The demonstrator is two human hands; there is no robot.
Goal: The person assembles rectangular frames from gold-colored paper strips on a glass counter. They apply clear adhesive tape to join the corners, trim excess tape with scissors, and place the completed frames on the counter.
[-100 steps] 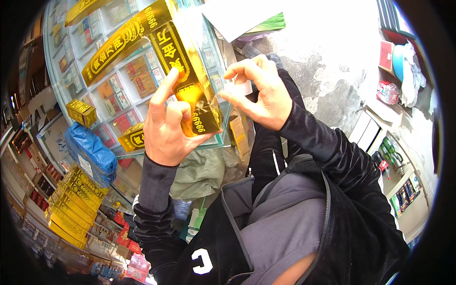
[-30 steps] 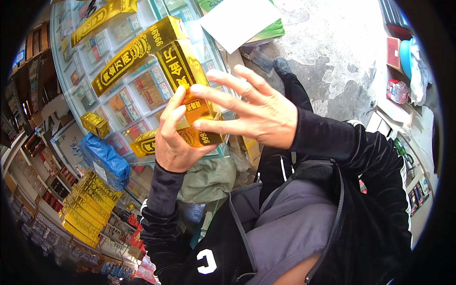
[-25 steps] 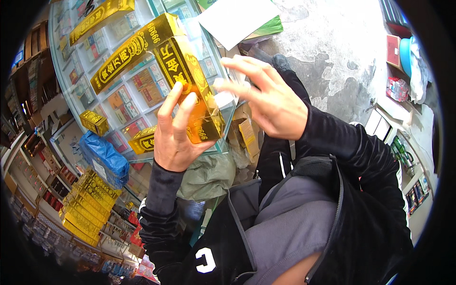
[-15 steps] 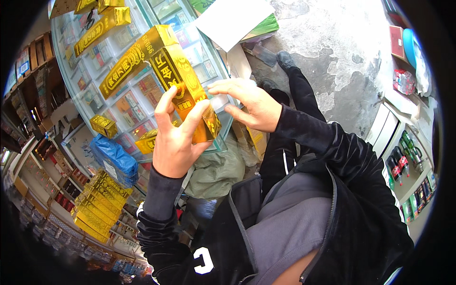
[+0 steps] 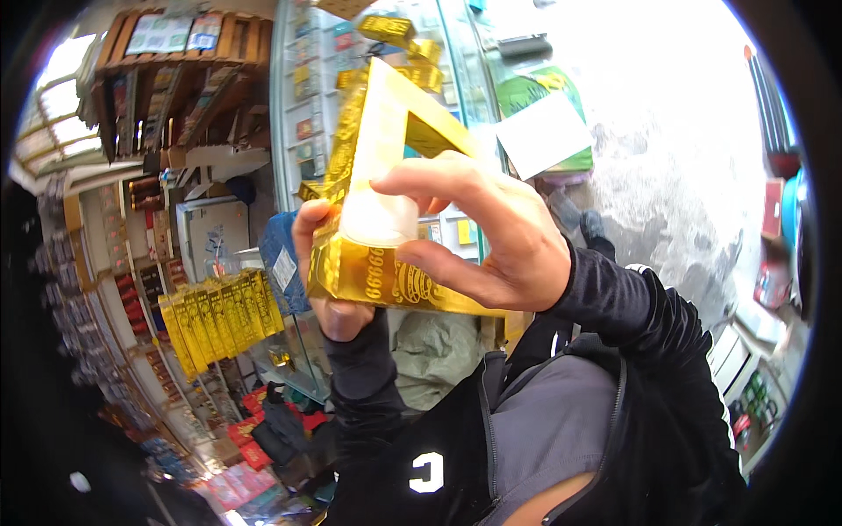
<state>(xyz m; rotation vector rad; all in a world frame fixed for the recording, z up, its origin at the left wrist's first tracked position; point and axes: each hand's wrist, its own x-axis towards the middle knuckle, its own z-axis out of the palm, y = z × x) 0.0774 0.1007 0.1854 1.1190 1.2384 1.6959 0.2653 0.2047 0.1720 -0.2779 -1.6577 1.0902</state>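
A gold cardboard piece (image 5: 355, 267), shiny and printed, is bent into an angular frame with an open gap in its middle. My left hand (image 5: 344, 320) grips its lower left corner; most of that hand is behind the cardboard. Over the near face reaches my right hand (image 5: 500, 228), index finger and thumb curled toward each other. Between them is a whitish, translucent thing (image 5: 381, 217) with a rounded lower edge, like a roll of tape; its kind is not plain. It lies against the gold surface.
Behind the frame stands a glass display counter (image 5: 458, 61) with small gold boxes (image 5: 386, 31) on it. Gold cartons (image 5: 219, 320) are lined up at left, near a blue bag (image 5: 281, 263). A white sheet (image 5: 544, 131) rests on a green bag (image 5: 574, 88). A grey-green sack (image 5: 434, 355) sits below.
The gold cardboard has been turned, its bent frame now nearer to me. My right hand has come across onto it, and my left hand has shifted behind its corner. The view has swung left.
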